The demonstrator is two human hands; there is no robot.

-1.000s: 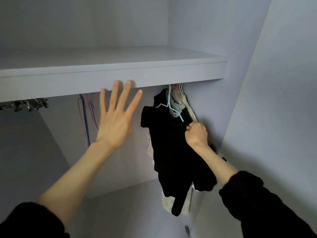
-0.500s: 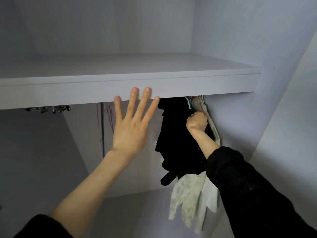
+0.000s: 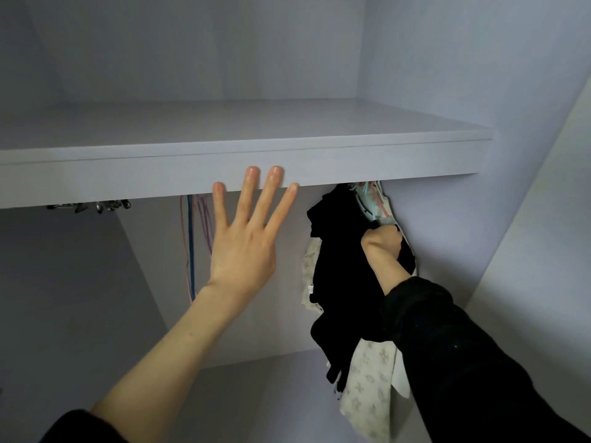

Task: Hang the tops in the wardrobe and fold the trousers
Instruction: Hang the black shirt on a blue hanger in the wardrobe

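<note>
Now, black top (image 3: 339, 276): soft, light, floppy; take hold at the hanger, upper right
right hand (image 3: 382, 243): fisted on it
left hand (image 3: 244, 247): spread, holding nothing

Dim pale lilac walls (image 3: 447, 59) around one shelf (image 3: 224, 167).

A pale lilac shelf (image 3: 319, 161) runs across the upper part of the view — its front edge thick and plain. Below it at the left, a cluster of metal clips (image 3: 89, 206) hangs just under the edge. Near the back panel, thin empty hangers (image 3: 192, 244) — blue, pink and purple — dangle close together
</note>
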